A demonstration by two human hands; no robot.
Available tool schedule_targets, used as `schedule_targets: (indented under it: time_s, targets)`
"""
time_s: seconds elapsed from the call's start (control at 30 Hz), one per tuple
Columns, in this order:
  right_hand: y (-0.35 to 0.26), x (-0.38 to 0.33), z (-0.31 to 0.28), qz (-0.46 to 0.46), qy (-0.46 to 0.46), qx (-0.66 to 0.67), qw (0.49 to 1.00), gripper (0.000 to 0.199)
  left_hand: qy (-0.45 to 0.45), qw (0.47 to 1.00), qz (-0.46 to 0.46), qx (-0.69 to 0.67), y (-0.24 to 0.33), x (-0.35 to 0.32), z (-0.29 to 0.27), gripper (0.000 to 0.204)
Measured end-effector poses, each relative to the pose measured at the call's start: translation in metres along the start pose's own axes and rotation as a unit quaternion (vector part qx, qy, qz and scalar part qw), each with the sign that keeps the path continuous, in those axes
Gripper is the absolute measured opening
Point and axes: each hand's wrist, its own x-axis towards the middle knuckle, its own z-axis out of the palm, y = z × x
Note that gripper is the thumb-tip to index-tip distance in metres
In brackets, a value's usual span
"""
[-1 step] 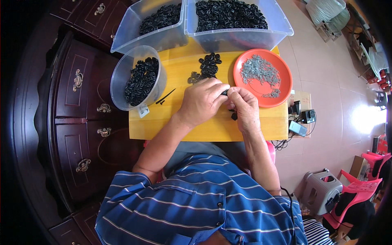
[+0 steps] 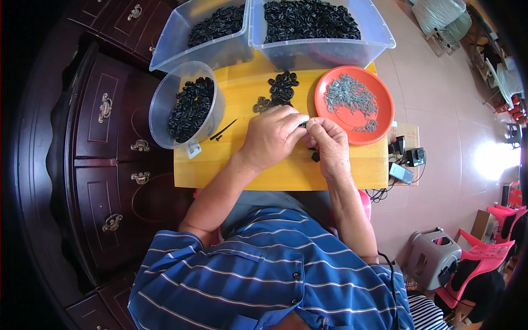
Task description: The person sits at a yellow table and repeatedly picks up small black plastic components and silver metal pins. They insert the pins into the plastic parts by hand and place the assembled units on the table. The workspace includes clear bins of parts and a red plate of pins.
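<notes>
Above the yellow table (image 2: 231,170), my two hands meet over its middle. My left hand (image 2: 274,136) is closed, its thumb and forefinger pinching a small black plastic piece (image 2: 302,125). Against the same piece press the thumb and fingertips of my right hand (image 2: 330,144), also closed. Most of the piece is hidden by the fingers. Just beyond my left hand lies a loose pile of black oval rings (image 2: 283,85), with a few greyish flat pieces (image 2: 261,104) at its left. Some black bits (image 2: 315,156) sit under my right hand, partly covered.
A red plate (image 2: 357,118) of small metal pins stands at the right. On the left is a clear round tub (image 2: 218,104) of black pieces, near a thin black tool (image 2: 224,130). Two clear bins (image 2: 324,52) line the far edge. Dark drawers (image 2: 115,126) stand at the left.
</notes>
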Motion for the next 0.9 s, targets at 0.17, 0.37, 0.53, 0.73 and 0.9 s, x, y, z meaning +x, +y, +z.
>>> schedule_targets:
  time_s: [0.17,0.37,0.53,0.73,0.9]
  targets:
    - [-0.001,-0.001,0.002,-0.007,-0.002,0.013,1.0,0.016,0.017,1.0,-0.003,-0.022,-0.002,-0.002,0.002,0.026]
    - [-0.002,0.002,-0.003,-0.054,0.023,0.001,0.998,0.015,0.005,0.99,-0.102,-0.098,0.001,-0.009,0.0,0.026]
    - [-0.017,0.004,-0.011,-0.112,0.11,0.083,0.984,0.013,-0.09,0.986,-0.127,-0.05,-0.009,-0.034,0.006,0.023]
    - [-0.011,0.003,-0.012,-0.149,0.116,0.13,0.973,0.012,-0.088,0.991,-0.093,-0.025,-0.002,-0.04,0.032,0.025]
    - [-0.011,0.003,-0.011,-0.145,0.11,0.14,0.973,0.012,-0.108,0.982,-0.12,-0.101,0.005,-0.031,0.033,0.028]
